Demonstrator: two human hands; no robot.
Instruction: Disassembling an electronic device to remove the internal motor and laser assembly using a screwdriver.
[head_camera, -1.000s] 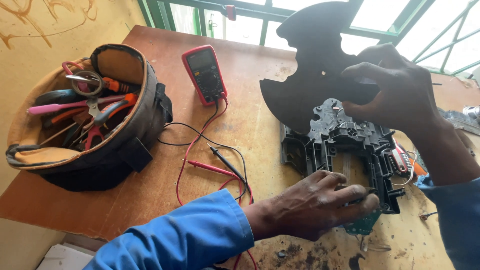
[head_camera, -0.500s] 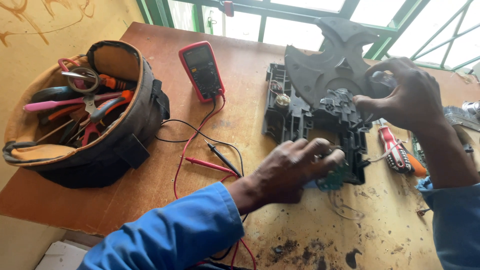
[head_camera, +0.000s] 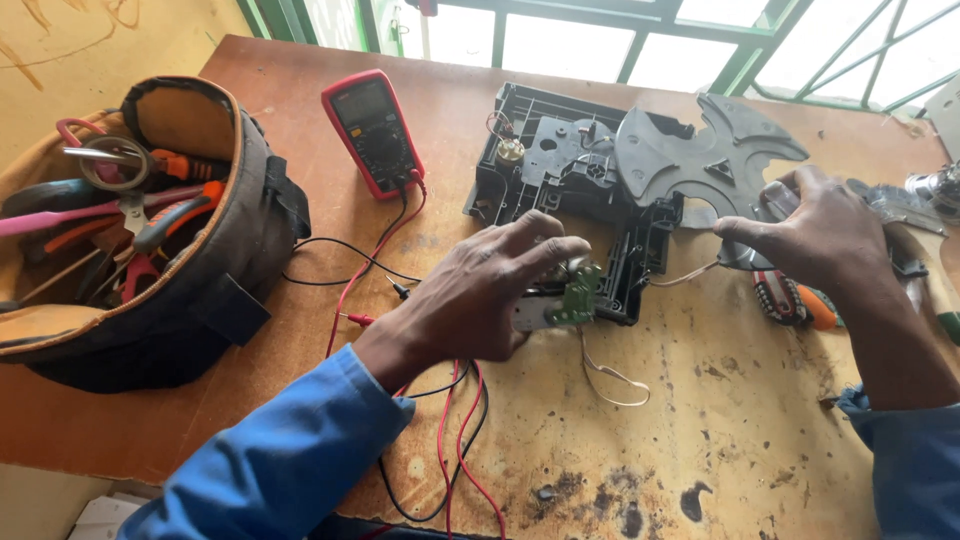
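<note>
A black plastic chassis (head_camera: 560, 165) with a dark grey round plate (head_camera: 700, 160) lies flat on the wooden table (head_camera: 600, 440). My left hand (head_camera: 480, 295) rests on its near corner, fingers spread over a small green circuit board (head_camera: 578, 297) and a metal part. My right hand (head_camera: 815, 235) pinches the near edge of the grey plate. Thin wires (head_camera: 610, 375) trail from the chassis toward me.
A red multimeter (head_camera: 372, 132) lies behind my left hand, its red and black leads (head_camera: 400, 270) looping across the table. A dark tool bag (head_camera: 130, 230) full of pliers and screwdrivers stands at the left. An orange-handled tool (head_camera: 795, 303) lies under my right wrist.
The chassis and plate, held tilted up a second ago, have come down flat on the table. Both hands followed them down, and the camera view shifted.
</note>
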